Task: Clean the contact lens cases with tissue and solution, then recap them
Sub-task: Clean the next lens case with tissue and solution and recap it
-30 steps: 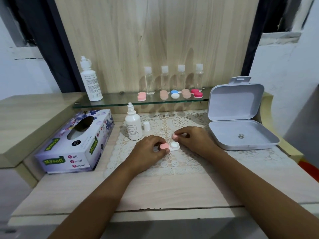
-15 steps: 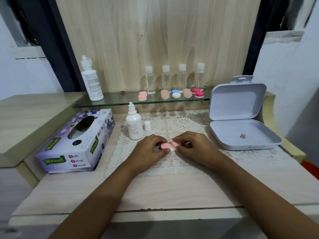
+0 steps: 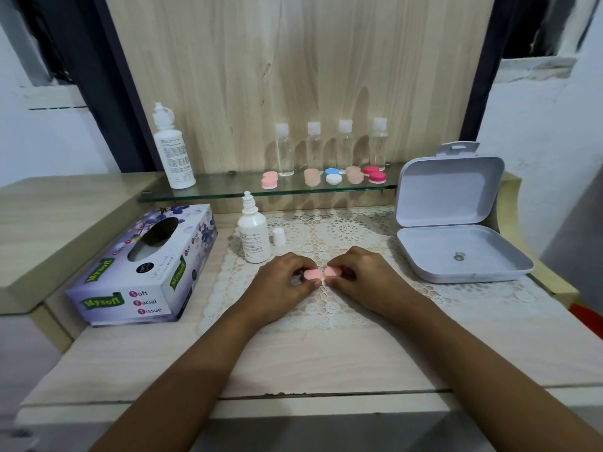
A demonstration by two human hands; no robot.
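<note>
Case (image 3: 323,281): on the lace mat (image 3: 326,308), centre of the table, mostly hidden by fingers. Only a sliver of its white body shows between two pink caps.

Left hand (image 3: 284,282): fingers curled, pinching the left cap (image 3: 312,275).

Right hand (image 3: 365,275): fingers curled, pinching the right cap (image 3: 332,272). The caps sit side by side, nearly touching. Whether either is screwed home cannot be told.

Dropper bottle (image 3: 254,236): upright at the far left of the mat, uncapped, with its small cap (image 3: 278,236) standing just to its right.

Tissue box (image 3: 143,269): left of the mat, lying at an angle.

Grey box (image 3: 456,252): right of the mat, lid open and upright.

Shelf (image 3: 228,190): glass, on the far side. It carries a tall bottle (image 3: 173,154) at left, four clear bottles (image 3: 315,146) in a row, and five capped spare cases (image 3: 332,176) in front of them.
</note>
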